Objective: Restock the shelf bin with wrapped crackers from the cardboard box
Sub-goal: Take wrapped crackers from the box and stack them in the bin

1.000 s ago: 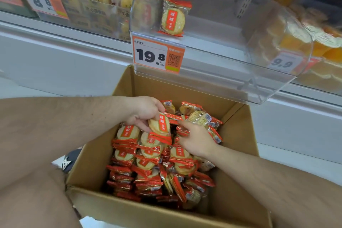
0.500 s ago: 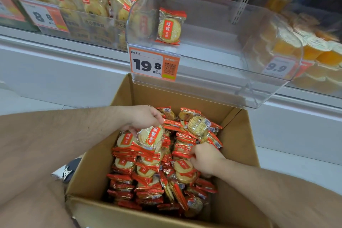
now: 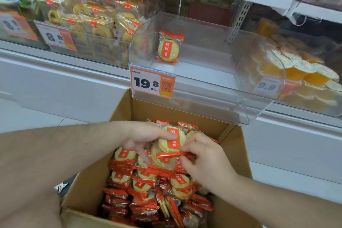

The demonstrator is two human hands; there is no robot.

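An open cardboard box on the floor holds several red-and-gold wrapped round crackers. Above its far end, my left hand and my right hand both grip a small stack of wrapped crackers, the left from the top and left side, the right from the lower right. The clear plastic shelf bin hangs just above the box, with a 19.8 price tag on its front. One wrapped cracker leans upright inside the bin at its left.
A neighbouring bin on the left is full of yellow wrapped pastries with an 8.8 tag. To the right a bin holds orange cups behind a 9.9 tag. A white shelf ledge runs beneath. A dark shoe shows beside the box.
Both hands have come together and lifted a stack of crackers off the pile toward the box's far end. The view has tilted upward, showing more of the shelf.
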